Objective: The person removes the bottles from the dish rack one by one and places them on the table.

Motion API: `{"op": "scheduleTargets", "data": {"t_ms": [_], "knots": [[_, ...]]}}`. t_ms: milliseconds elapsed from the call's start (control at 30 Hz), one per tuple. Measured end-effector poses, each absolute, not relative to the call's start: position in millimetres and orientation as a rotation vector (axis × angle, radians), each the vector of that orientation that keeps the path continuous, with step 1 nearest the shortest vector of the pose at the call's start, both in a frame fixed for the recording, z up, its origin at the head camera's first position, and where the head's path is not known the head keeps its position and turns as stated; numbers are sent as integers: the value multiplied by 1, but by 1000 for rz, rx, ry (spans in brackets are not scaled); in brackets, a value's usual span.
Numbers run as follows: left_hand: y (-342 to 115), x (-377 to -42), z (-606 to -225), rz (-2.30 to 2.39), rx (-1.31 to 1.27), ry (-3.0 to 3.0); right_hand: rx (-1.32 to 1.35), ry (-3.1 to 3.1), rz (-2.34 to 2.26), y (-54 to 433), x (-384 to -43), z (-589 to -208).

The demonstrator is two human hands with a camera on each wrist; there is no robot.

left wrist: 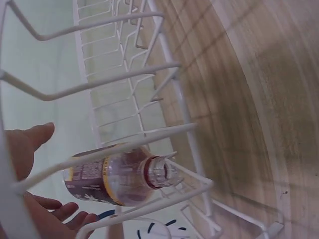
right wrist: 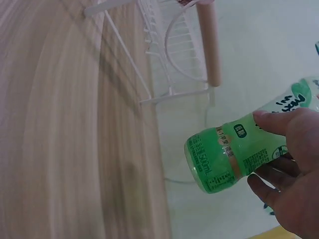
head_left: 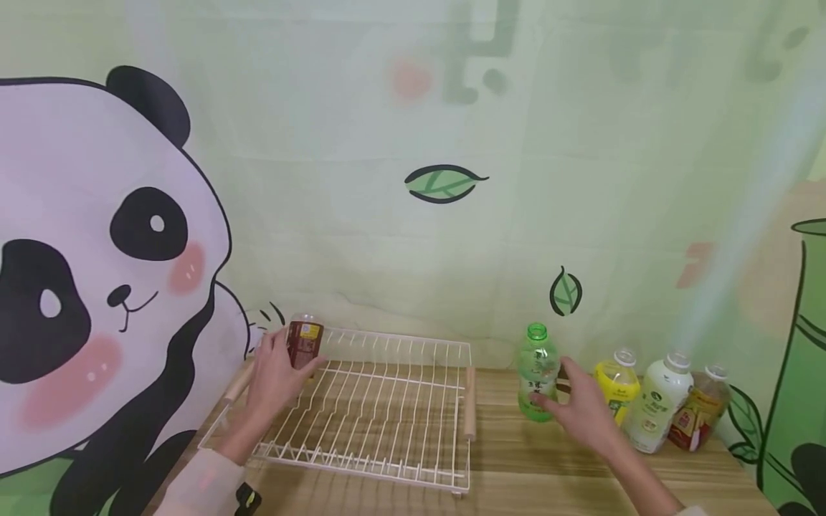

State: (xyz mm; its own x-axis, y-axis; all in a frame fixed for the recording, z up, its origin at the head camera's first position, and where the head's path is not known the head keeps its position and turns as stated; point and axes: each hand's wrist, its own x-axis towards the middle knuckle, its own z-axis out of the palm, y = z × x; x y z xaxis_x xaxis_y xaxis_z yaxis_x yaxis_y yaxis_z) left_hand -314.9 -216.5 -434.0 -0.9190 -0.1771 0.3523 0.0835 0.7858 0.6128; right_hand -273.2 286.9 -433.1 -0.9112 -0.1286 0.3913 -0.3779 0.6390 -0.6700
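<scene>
At the back left corner of the white wire rack (head_left: 361, 471), my left hand (head_left: 274, 376) is beside a clear plastic bottle with a dark red-brown label (head_left: 306, 342). The left wrist view shows this bottle (left wrist: 94, 179) mouth-down among the rack's wires, with thumb and fingers spread apart around it. My right hand (head_left: 584, 408) grips a green plastic bottle (head_left: 537, 362) by its side, to the right of the rack. The green bottle has no cap. In the right wrist view its base (right wrist: 199, 164) is tilted and close over the wooden table.
On the right of the table (head_left: 516, 466) stand a yellow-labelled bottle (head_left: 618, 383), a white bottle (head_left: 654, 405) and a bottle with a red label (head_left: 700, 408), close together. Wooden handles (head_left: 470, 401) flank the rack. Behind hangs a green cloth with a printed panda (head_left: 129, 301).
</scene>
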Motion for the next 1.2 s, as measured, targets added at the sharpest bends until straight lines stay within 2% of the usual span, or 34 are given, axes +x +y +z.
{"op": "scheduleTargets", "data": {"t_ms": [333, 667, 1200], "knots": [[-224, -323, -453, -966, 114, -2653, 294, -2585, 1163, 298, -283, -451], [-228, -331, -457, -980, 137, -2679, 189, -2638, 1111, 305, -282, -463], [-232, -337, -467, -916, 164, -2742, 218, -2648, 1169, 312, -280, -479]]}}
